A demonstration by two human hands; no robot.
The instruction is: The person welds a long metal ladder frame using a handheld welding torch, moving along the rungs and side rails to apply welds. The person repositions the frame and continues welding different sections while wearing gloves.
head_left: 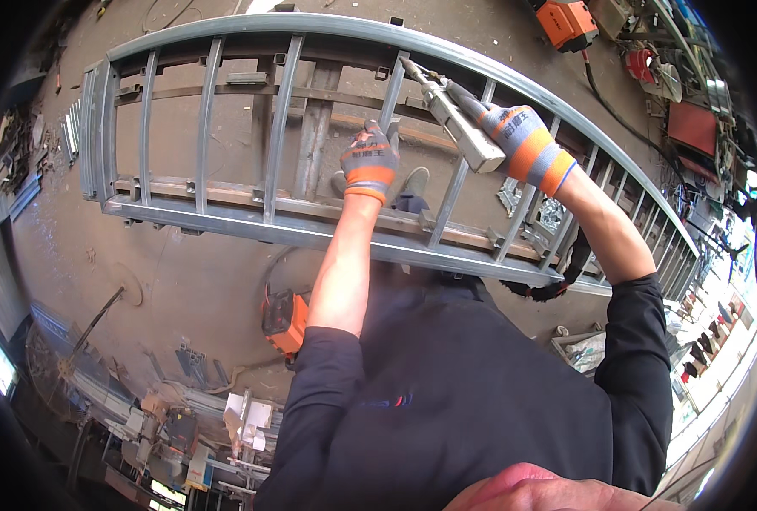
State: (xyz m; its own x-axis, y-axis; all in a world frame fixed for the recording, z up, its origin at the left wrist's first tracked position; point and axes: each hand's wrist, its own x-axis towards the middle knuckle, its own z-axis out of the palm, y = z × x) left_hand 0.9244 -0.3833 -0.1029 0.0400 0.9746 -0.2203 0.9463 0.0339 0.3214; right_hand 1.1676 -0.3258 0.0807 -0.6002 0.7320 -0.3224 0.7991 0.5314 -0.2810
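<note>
A long ladder-like frame of grey metal tube [310, 24] spans the view in front of me, with several crossbars between its two rails. My left hand [370, 157], in a grey and orange glove, is closed around the near end of a short crossbar [394, 95]. My right hand [521, 143], gloved alike, grips a boxy silver welding torch [464, 128]. The torch's narrow tip points far left and sits at the far end of that crossbar, beside the far rail; I cannot tell whether it touches.
A brown support stand [317, 140] shows under the frame. One orange machine [285, 322] stands on the floor at near left, another orange machine [567, 24] at far right. A dark cable [557, 291] hangs by the near rail. My shoe [417, 180] is below the frame.
</note>
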